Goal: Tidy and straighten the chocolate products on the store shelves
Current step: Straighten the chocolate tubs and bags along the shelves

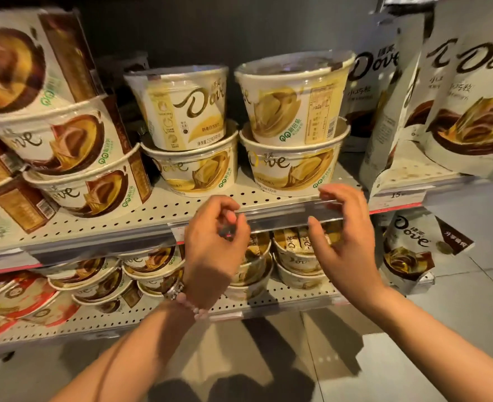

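Observation:
Two stacks of cream-and-gold Dove chocolate tubs stand on the middle shelf (164,210). The left stack has an upper tub (181,107) on a lower tub (193,166). The right stack has an upper tub (293,97) with its label turned sideways, on a lower tub (294,163). My left hand (214,248) hovers in front of the shelf edge, fingers loosely curled, holding nothing. My right hand (342,230) hangs just below the right stack, fingers relaxed and spread, touching no tub.
Brown-label Dove tubs (65,140) lean in a stack at the left. Dove pouches (468,103) stand at the right. A lower shelf (283,303) holds more tubs (297,256), and a pouch (410,250) sits at the lower right. Grey floor lies below.

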Motion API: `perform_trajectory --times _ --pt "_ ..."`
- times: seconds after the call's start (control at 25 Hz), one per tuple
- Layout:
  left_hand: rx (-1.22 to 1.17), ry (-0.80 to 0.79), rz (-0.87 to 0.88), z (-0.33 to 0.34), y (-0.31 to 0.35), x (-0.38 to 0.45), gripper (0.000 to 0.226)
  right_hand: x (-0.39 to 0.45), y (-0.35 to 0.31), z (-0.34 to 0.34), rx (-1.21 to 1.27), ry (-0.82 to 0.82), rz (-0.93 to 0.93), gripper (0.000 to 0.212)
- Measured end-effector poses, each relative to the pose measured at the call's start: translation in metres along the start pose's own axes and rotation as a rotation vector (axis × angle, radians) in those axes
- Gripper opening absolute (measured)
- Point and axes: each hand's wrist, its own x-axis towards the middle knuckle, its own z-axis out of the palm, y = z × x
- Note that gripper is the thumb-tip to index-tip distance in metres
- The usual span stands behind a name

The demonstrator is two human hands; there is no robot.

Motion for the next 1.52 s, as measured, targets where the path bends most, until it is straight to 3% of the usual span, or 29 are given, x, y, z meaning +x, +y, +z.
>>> perform_trajectory --times 0.08,0.16,0.28,0.44,1.16,1.36,1.52 --pt "0.138 0.236 0.065 -0.007 0.011 0.021 0.037 0.025 -0.014 0.009 -0.03 0.14 0.01 0.061" --pt "0.195 0.374 0.001 -0.009 0.008 0.04 0.071 0.043 -0.026 0.021 -0.025 0.199 0.135 0.087" --pt "0.196 0.388 -0.134 -0.007 0.001 0.058 0.112 0.058 -0.03 0.035 -0.032 0.142 0.349 0.121" --pt "0.139 0.31 -0.254 -0.009 -0.005 0.073 0.135 0.067 -0.019 0.042 -0.025 0.136 0.409 0.139" --pt "0.083 0.332 -0.22 -0.007 -0.012 0.071 0.135 0.1 0.005 0.025 0.047 -0.043 0.435 0.137" --pt "0.079 0.281 -0.245 -0.011 0.001 0.05 0.132 0.09 -0.013 0.024 -0.043 0.082 0.422 0.129" --pt "0.105 0.382 -0.081 -0.021 0.027 0.058 0.121 0.103 -0.035 0.024 -0.01 0.251 0.289 0.121"
